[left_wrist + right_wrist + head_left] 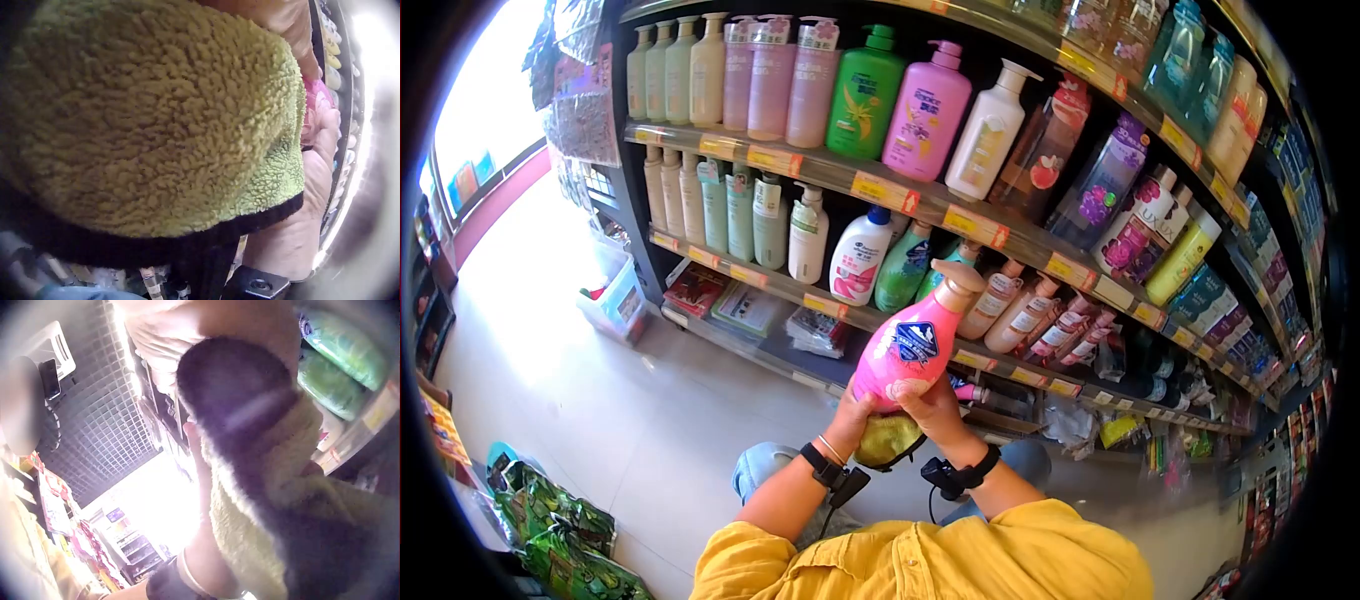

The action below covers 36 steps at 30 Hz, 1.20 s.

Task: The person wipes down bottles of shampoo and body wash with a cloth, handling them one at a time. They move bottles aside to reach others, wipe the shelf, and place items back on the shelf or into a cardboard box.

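Observation:
A pink pump bottle (905,350) with a beige pump head and a dark blue label tilts in front of the shelves, its top leaning right. My left hand (853,424) grips its lower left side. On the other side my right hand (937,412) holds it, thumb across the front. Below the bottle, between both hands, hangs a yellow-green fleecy cloth (888,440) with a dark border. This cloth (156,125) fills most of the left wrist view, with the right hand (315,169) behind it. The bottle's base is hidden by the hands and cloth.
Shelves of pump bottles rise ahead, among them a green bottle (867,95) and a white one with a blue cap (860,255). Price tags line the shelf edges (880,190). A clear plastic bin (615,300) stands on the floor at left; green packages (565,530) lie lower left.

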Available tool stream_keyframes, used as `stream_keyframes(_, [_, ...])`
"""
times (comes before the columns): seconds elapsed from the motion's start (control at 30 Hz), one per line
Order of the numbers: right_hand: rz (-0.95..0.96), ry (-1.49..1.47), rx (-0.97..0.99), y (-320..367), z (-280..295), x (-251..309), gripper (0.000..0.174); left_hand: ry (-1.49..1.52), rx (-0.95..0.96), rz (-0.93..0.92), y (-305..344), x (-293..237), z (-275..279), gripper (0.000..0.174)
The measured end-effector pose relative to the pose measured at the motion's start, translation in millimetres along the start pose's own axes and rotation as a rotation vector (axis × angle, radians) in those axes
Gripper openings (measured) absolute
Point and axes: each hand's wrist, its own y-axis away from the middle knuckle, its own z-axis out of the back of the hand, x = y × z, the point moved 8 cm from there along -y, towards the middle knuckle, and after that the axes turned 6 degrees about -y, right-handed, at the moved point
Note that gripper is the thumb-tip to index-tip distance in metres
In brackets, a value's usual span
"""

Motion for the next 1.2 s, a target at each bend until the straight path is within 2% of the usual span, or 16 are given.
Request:
stream_keyframes(0.1, [0.07, 0.132, -0.017, 1.0, 3.9, 6.5, 0.056, -0.028, -0.014, -0.005, -1.0, 6.4, 1.8, 0.082])
stream_keyframes(0.3, [0.042, 0.182, -0.012, 4.3, 18.1, 15.1, 0.061, -0.13, -0.008, -0.006, -2.7, 6.0, -8.1, 0.086])
stream_keyframes(0.5, [0.073, 0.099, -0.015, 5.4, 25.5, 44.0, 0.059, -0.119, 0.099, 0.067, -6.7, 5.3, -31.2, 0.084])
stream_keyframes(0.6, [0.021, 0.013, 0.083, 4.6, 25.3, 51.8, 0.06, -0.103, 0.185, 0.129, -4.5, 2.0, -52.2, 0.085])
stream_keyframes(0.7, [0.002, 0.058, 0.099, 9.8, 32.4, 55.6, 0.06, -0.124, 0.222, 0.184, -2.7, 8.9, -56.4, 0.082])
stream_keyframes(0.77, [-0.054, 0.033, 0.105, 14.3, 35.3, 54.4, 0.061, -0.197, 0.316, 0.221, -1.0, 16.5, -59.5, 0.079])
stream_keyframes(1.0, [-0.064, 0.087, 0.159, 17.1, 44.2, 53.5, 0.066, -0.306, 0.314, 0.155, -4.6, 13.7, -68.5, 0.077])
stream_keyframes(1.1, [-0.071, 0.099, 0.18, 13.7, 39.9, 57.4, 0.071, -0.28, 0.324, 0.15, -7.7, 14.4, -69.3, 0.076])
stream_keyframes(1.2, [0.006, 0.118, 0.145, 8.5, 39.8, 62.6, 0.073, -0.209, 0.301, 0.144, -8.4, 8.9, -73.7, 0.076])
